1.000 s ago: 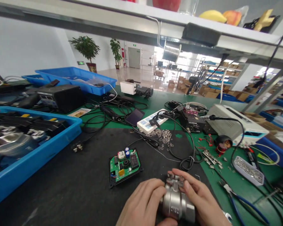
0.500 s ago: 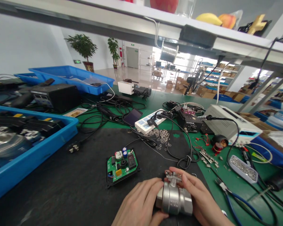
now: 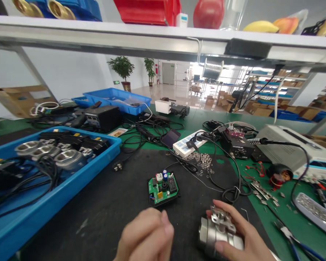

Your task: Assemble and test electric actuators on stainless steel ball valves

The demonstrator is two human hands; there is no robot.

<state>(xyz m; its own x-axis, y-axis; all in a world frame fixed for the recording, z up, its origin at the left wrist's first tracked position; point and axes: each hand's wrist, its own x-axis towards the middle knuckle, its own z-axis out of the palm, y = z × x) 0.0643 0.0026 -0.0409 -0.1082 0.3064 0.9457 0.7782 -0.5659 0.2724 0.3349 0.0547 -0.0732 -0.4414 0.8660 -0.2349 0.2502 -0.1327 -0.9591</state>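
Note:
My right hand (image 3: 246,235) is wrapped round a silver metal ball valve (image 3: 210,237), near the bottom right of the mat. The valve lies on its side with its stem and mounting flange (image 3: 222,219) turned up, and my fingers lie along its right side. My left hand (image 3: 146,235) is off the valve, to its left, with fingers curled together and slightly blurred. Nothing shows in it, though its palm side is partly hidden. Beyond the left hand, a green circuit board (image 3: 163,186) sits in a black housing on the mat.
At left stands a blue tray (image 3: 108,156) of valve assemblies and cables. A white power strip (image 3: 188,143) and scattered washers (image 3: 201,161) lie beyond the board. On the right are pliers (image 3: 286,232), a tray of small parts (image 3: 315,212) and a grey bench unit (image 3: 293,145). A shelf (image 3: 152,34) crosses overhead.
My left hand has let go of the valve and moved left, its fingers curling. My right hand still holds the valve, now tilted differently. The view has turned left and up.

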